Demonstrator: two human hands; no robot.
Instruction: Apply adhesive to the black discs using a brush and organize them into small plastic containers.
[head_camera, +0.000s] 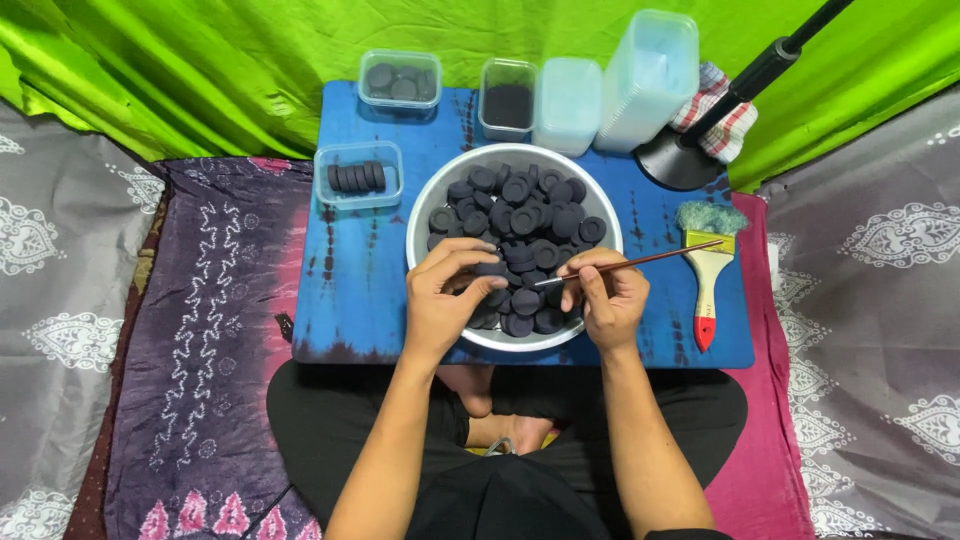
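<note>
Item one: a black disc (490, 268), pinched in the left hand (440, 300) over the near part of the metal bowl (425, 205); I logged that grip as closed on the disc. Item two: a thin stick (640, 260), held pen-fashion in the right hand (608, 298), grip closed around it, its tip touching or just beside the disc; I could not tell which. The bowl was heaped with more black discs (520, 205).

Surface: a low table (350, 300) under a blue dyed cloth. On it I noted, left of the bowl, a clear tub (358, 176) with a row of discs on edge; behind, a second tub (400, 80) of discs, a tub of dark powder (508, 98), and two pale lidded containers (620, 85). Right of the bowl lay a paintbrush (708, 270) with a red handle tip, and behind it a black stand base (680, 160) by a checked cloth (715, 110).

Room: green fabric (200, 60) behind, patterned grey and purple cloths on the floor.
</note>
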